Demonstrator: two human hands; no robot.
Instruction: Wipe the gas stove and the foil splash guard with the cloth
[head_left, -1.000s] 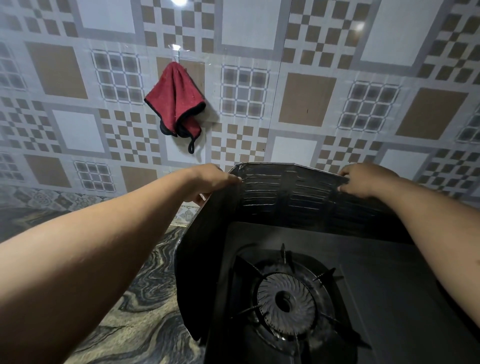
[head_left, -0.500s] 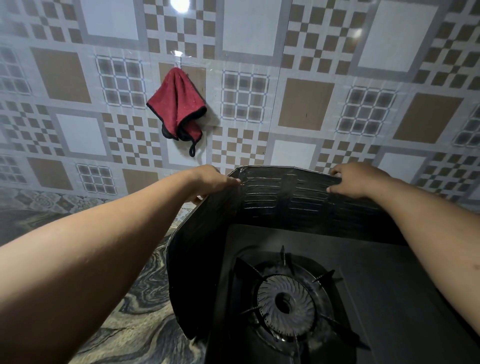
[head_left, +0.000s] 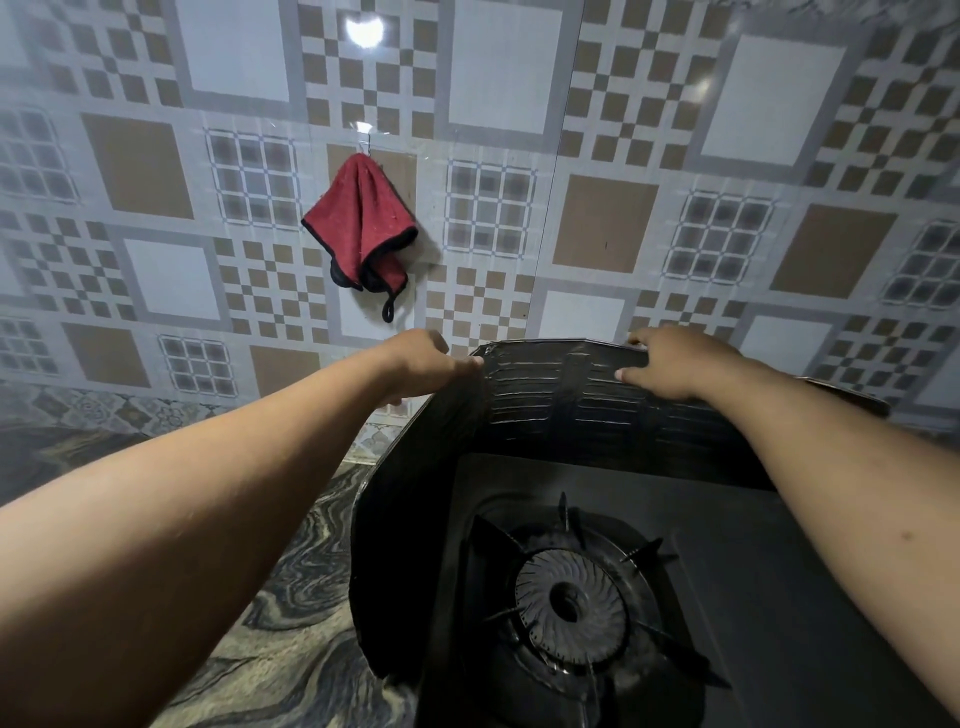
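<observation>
A dark foil splash guard (head_left: 561, 405) stands folded around the back and left side of a black gas stove (head_left: 769, 597). The stove's round burner (head_left: 571, 605) sits under a spiked pan support. My left hand (head_left: 423, 364) grips the guard's top edge at its left corner. My right hand (head_left: 675, 361) holds the top edge of the back panel, fingers over the rim. A red cloth (head_left: 361, 228) with black trim hangs from a hook on the tiled wall, above and left of both hands.
A patterned tile wall (head_left: 602, 223) rises close behind the guard. A marbled dark stone counter (head_left: 270, 639) spreads to the left of the stove. The guard's right panel edge (head_left: 852, 397) shows behind my right forearm.
My right hand has slid left along the guard's top edge. The guard's left panel has swung slightly. The view has tilted down a little, so the cloth sits lower in the picture.
</observation>
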